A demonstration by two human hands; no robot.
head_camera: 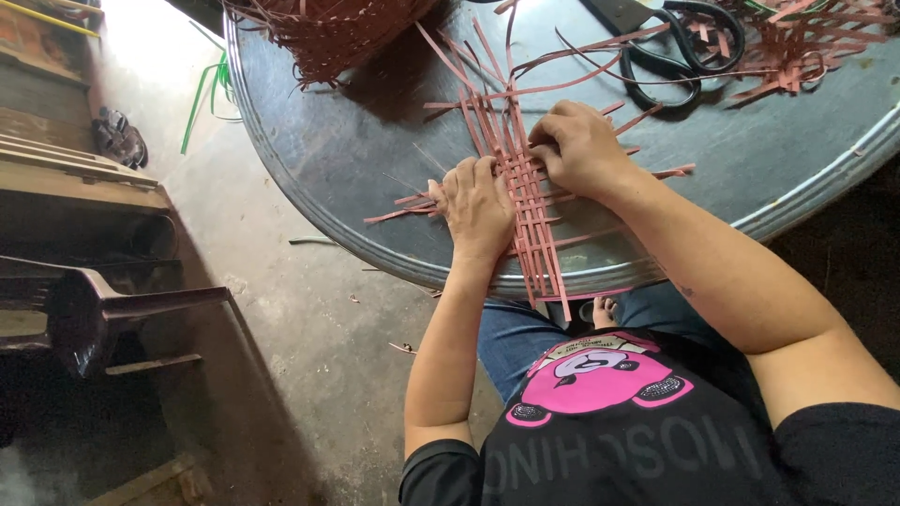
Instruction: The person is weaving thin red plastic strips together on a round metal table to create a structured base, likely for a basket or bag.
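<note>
A flat mat of woven reddish-brown strips (525, 201) lies on a round dark metal table (375, 141), its loose ends fanning out on all sides. My left hand (473, 201) presses down on the mat's left side, fingers curled over the strips. My right hand (581, 145) sits on the mat's upper right part and pinches strips between its fingertips. Both hands touch the weave; the strips under the palms are hidden.
Black scissors (675, 52) lie at the table's far side. A half-woven basket (328, 33) of the same strips stands at the far left, more woven scraps (806, 42) at the far right. A dark plastic chair (103, 309) is on the concrete floor to the left.
</note>
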